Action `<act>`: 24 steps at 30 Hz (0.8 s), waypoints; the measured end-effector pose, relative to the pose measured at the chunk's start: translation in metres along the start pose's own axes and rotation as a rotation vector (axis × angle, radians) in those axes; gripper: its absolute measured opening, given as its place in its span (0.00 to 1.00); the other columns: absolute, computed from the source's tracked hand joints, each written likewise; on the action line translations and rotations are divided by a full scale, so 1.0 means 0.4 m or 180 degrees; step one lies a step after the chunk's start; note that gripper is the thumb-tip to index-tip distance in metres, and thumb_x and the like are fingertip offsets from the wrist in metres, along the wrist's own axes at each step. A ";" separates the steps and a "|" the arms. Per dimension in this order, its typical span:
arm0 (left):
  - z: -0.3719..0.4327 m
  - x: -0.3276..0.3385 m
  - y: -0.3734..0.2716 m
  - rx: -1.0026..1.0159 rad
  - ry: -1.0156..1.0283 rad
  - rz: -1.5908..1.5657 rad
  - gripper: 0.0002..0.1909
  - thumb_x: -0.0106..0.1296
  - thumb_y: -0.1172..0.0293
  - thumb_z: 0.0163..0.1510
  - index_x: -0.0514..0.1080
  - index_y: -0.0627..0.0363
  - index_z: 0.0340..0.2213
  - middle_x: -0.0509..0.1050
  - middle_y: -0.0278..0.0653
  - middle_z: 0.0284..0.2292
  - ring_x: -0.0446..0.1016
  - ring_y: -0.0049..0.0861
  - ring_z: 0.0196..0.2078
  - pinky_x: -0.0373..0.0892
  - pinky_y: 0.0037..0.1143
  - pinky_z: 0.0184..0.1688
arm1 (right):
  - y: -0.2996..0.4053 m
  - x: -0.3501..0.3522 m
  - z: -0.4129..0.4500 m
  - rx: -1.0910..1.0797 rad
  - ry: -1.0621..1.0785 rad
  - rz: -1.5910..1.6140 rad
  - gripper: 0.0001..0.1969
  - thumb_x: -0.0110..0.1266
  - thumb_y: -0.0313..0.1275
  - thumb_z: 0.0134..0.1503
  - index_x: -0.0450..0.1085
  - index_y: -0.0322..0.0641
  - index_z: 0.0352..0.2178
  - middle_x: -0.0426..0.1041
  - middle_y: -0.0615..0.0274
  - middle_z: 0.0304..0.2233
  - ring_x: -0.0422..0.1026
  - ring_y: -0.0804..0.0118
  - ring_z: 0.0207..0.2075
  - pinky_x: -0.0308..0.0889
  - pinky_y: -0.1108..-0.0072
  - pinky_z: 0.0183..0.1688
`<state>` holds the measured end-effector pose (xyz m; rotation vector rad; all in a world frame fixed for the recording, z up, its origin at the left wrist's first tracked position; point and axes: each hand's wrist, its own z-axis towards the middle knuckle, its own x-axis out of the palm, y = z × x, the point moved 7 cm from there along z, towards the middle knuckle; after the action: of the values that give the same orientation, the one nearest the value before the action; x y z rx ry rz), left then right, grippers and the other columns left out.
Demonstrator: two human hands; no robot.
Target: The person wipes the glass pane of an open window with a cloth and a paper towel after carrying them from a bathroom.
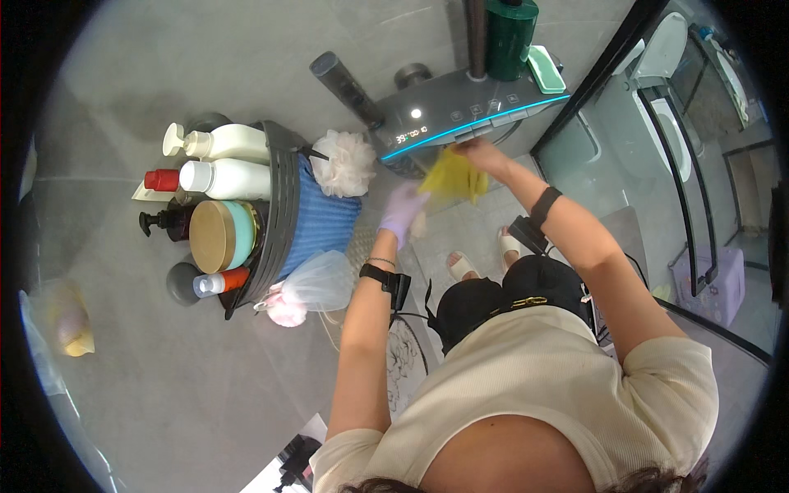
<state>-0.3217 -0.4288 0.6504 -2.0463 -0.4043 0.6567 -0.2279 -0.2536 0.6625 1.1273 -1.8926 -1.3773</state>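
Observation:
My right hand (pixel 482 156) is bare and grips the top of a limp yellow cloth (pixel 455 177), just under the front edge of a dark shower panel shelf (pixel 437 101). The cloth hangs spread out and blurred; it may be a thin glove. A lilac glove covers my left hand (pixel 404 209), which reaches up to the cloth's left edge. Blur hides whether those fingers touch it or close on it. The panel carries a lit display, a blue light strip and a row of buttons along its front.
Left of my hands a dark corner rack (pixel 274 209) holds several bottles and jars. A white bath puff (pixel 344 163), a blue towel (pixel 320 215) and a mesh pouch (pixel 317 280) hang there. A green bottle (pixel 511 43) and soap dish (pixel 546 69) stand on the shelf. At right is a glass door (pixel 579 148).

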 end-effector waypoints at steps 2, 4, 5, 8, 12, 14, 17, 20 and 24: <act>0.010 -0.005 0.007 -0.0017 0.0029 0.0477 0.15 0.59 0.66 0.42 0.69 0.61 0.31 0.70 0.33 0.24 0.66 0.17 0.26 0.64 0.20 0.29 | -0.004 -0.001 0.002 -0.0146 0.0007 -0.0275 0.13 0.52 0.26 0.46 0.69 0.31 0.35 0.71 0.59 0.36 0.67 0.69 0.40 0.60 0.80 0.43; 0.014 -0.015 0.023 -0.0042 0.0012 0.0946 0.14 0.59 0.66 0.43 0.69 0.61 0.30 0.70 0.32 0.23 0.65 0.16 0.24 0.63 0.19 0.27 | -0.005 -0.004 0.008 -0.0076 -0.0034 -0.0089 0.16 0.52 0.27 0.47 0.66 0.30 0.39 0.70 0.58 0.38 0.67 0.68 0.41 0.59 0.80 0.45; 0.015 -0.013 0.043 -0.0273 0.0094 0.0590 0.14 0.59 0.66 0.42 0.69 0.60 0.30 0.69 0.32 0.22 0.65 0.15 0.23 0.63 0.19 0.24 | -0.010 -0.007 0.009 0.0000 -0.0081 0.0095 0.19 0.52 0.28 0.48 0.64 0.30 0.42 0.69 0.57 0.40 0.66 0.67 0.42 0.58 0.79 0.47; 0.020 0.007 0.052 -0.0403 0.0118 0.0056 0.14 0.59 0.65 0.42 0.70 0.59 0.30 0.68 0.31 0.22 0.64 0.14 0.19 0.61 0.19 0.20 | 0.024 -0.005 -0.008 -0.0060 -0.0355 -0.0023 0.19 0.50 0.28 0.49 0.62 0.31 0.44 0.68 0.57 0.42 0.65 0.65 0.44 0.58 0.78 0.47; 0.050 0.035 0.050 -0.0246 0.0145 0.0106 0.12 0.57 0.67 0.44 0.69 0.59 0.30 0.69 0.31 0.22 0.65 0.15 0.18 0.61 0.19 0.18 | 0.012 -0.040 -0.002 -0.0125 -0.0569 0.0381 0.23 0.50 0.26 0.48 0.60 0.34 0.47 0.66 0.56 0.46 0.63 0.63 0.47 0.56 0.79 0.49; 0.074 0.003 0.130 -0.0102 0.0020 0.0016 0.13 0.57 0.67 0.45 0.68 0.60 0.31 0.69 0.31 0.22 0.65 0.15 0.18 0.62 0.19 0.18 | 0.044 -0.002 -0.005 -0.0082 -0.0574 -0.0078 0.23 0.50 0.26 0.48 0.60 0.34 0.47 0.66 0.56 0.47 0.63 0.63 0.47 0.56 0.78 0.49; 0.070 0.033 0.094 -0.0058 0.0111 -0.0414 0.13 0.56 0.69 0.46 0.67 0.60 0.32 0.69 0.32 0.22 0.66 0.17 0.18 0.64 0.19 0.18 | 0.042 -0.033 -0.009 0.0040 -0.0656 -0.0155 0.23 0.51 0.27 0.48 0.60 0.36 0.48 0.67 0.58 0.45 0.64 0.65 0.46 0.57 0.79 0.49; 0.050 0.033 0.070 -0.0177 0.0095 -0.1100 0.12 0.54 0.71 0.47 0.66 0.59 0.33 0.69 0.32 0.22 0.67 0.18 0.18 0.66 0.20 0.19 | 0.030 -0.015 -0.014 0.0074 -0.0129 0.0005 0.20 0.52 0.28 0.47 0.65 0.39 0.44 0.69 0.60 0.41 0.65 0.69 0.44 0.58 0.81 0.47; -0.018 0.039 -0.031 -0.0554 0.0063 -0.2205 0.10 0.51 0.74 0.48 0.64 0.58 0.34 0.69 0.32 0.24 0.68 0.20 0.17 0.67 0.21 0.19 | 0.028 0.016 -0.019 0.0172 0.0108 -0.0222 0.15 0.52 0.28 0.46 0.68 0.41 0.39 0.71 0.61 0.37 0.67 0.71 0.40 0.59 0.81 0.45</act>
<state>-0.3050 -0.4191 0.6594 -1.8894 -1.1213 0.1779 -0.2287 -0.2615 0.6752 1.2462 -1.8932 -1.3428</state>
